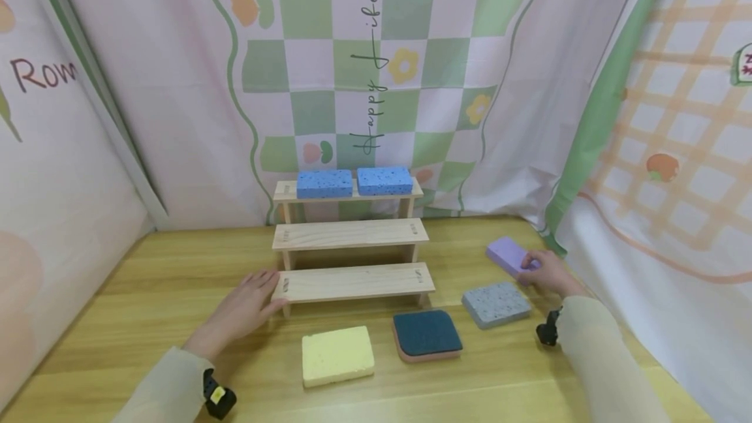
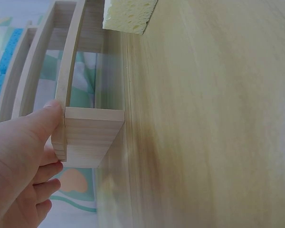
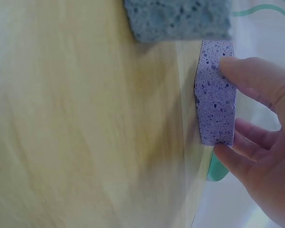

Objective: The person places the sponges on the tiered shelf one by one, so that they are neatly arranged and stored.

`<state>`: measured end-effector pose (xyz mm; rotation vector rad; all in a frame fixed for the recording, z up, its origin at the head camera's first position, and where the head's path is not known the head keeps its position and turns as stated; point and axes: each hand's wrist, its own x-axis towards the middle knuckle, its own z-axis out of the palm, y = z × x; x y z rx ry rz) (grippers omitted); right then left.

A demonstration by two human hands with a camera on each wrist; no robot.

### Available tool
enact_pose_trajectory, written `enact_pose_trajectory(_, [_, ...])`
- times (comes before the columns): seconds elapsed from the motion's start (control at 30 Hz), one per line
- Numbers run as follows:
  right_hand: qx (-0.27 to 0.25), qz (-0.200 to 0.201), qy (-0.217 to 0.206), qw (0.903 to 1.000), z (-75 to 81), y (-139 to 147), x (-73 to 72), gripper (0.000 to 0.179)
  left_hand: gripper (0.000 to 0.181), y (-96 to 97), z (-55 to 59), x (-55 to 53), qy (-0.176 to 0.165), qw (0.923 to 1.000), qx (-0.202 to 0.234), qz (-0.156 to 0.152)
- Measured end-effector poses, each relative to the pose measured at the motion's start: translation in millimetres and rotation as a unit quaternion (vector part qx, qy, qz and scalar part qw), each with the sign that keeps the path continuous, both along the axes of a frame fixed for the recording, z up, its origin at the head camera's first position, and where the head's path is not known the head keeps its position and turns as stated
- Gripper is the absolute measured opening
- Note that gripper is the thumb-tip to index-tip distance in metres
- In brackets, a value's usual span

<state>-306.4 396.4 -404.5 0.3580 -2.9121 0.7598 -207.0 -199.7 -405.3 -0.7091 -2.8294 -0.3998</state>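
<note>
A three-tier wooden shelf (image 1: pixel 355 282) stands on the table, and two blue sponges (image 1: pixel 324 184) lie side by side on its top tier. My left hand (image 1: pixel 243 305) holds the left end of the lowest tier; in the left wrist view its thumb (image 2: pixel 47 116) lies against the board's edge with the fingers round the end. At the right, my right hand (image 1: pixel 549 273) pinches a purple sponge (image 1: pixel 506 255) by its near end. The right wrist view shows the porous side of that sponge (image 3: pixel 216 99) between thumb and fingers. Whether it touches the table I cannot tell.
In front of the shelf lie a yellow sponge (image 1: pixel 337 356) and a dark green scouring sponge (image 1: pixel 427 335) with a pinkish underside. A grey sponge (image 1: pixel 496 304) sits just left of the right hand. Patterned curtains (image 1: pixel 405 64) hang behind and at both sides.
</note>
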Motion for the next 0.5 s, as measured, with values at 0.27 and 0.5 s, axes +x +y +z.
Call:
enact_pose_trajectory(0.27, [0.004,-0.009,-0.017,0.9998,2.9,-0.4,3.0,0.025,0.058,-0.2,-0.6,-0.5,0.001,1.0000,0.001,-0.001])
enact_pose_trajectory(0.5, [-0.007,-0.019,-0.019,0.9996,5.7,-2.4,5.3,0.023,0.058,0.4,0.1,0.0,-0.002,1.0000,0.001,-0.002])
